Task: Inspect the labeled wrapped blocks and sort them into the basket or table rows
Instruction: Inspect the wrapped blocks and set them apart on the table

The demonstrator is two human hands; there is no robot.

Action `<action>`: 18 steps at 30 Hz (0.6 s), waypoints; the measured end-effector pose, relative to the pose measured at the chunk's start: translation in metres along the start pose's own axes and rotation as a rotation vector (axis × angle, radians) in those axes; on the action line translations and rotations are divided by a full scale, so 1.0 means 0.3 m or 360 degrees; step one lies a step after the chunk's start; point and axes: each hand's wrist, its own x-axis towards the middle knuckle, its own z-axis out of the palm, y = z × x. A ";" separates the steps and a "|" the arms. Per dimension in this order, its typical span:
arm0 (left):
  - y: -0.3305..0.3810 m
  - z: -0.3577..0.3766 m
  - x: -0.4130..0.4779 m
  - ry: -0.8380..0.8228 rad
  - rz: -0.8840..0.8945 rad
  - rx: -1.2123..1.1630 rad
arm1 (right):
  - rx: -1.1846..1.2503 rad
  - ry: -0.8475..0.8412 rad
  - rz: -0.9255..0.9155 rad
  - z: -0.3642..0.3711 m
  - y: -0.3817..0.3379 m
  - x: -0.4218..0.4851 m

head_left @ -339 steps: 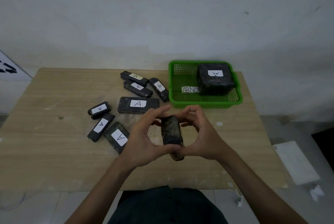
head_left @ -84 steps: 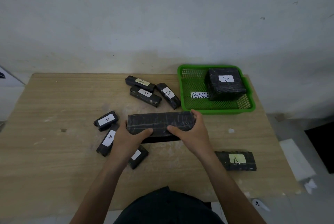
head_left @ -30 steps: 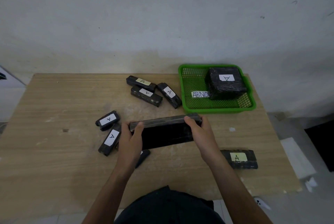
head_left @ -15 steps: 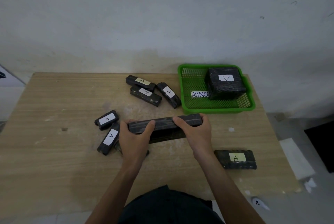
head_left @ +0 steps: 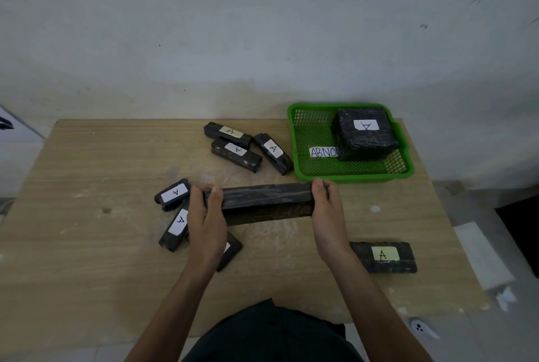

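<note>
Item: long wrapped block (head_left: 264,201), inspection step: I grip its ends with left hand (head_left: 205,215) and right hand (head_left: 326,210), fingers curled round it, over the table (head_left: 87,186) middle, label unseen; next, I judge, green basket (head_left: 364,178) or row.

Whole shot is looking pretty dim and flat, kinda greyish. The wall (head_left: 262,26) is glowing brightest just above the far edge of the table (head_left: 87,259) and fading darker higher up. Only soft, faint shadows are falling on the table. The wide lens is bowing the table's edges, and everything beyond its corners is going murky.
</note>
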 end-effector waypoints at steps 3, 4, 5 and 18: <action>-0.013 -0.012 0.010 -0.0024 -0.0068 -0.0025 | -0.0049 -0.0127 -0.0024 -0.021 0.005 0.000; -0.018 -0.014 0.015 -0.0019 -0.0105 -0.0042 | -0.0044 -0.0200 -0.0023 -0.026 0.004 -0.003; -0.022 -0.014 0.022 -0.0007 -0.0147 -0.0063 | -0.0055 -0.0264 -0.0035 -0.031 0.008 -0.005; -0.034 0.037 0.002 -0.0439 0.0205 0.0179 | -0.0043 -0.0270 -0.0478 -0.006 -0.019 -0.025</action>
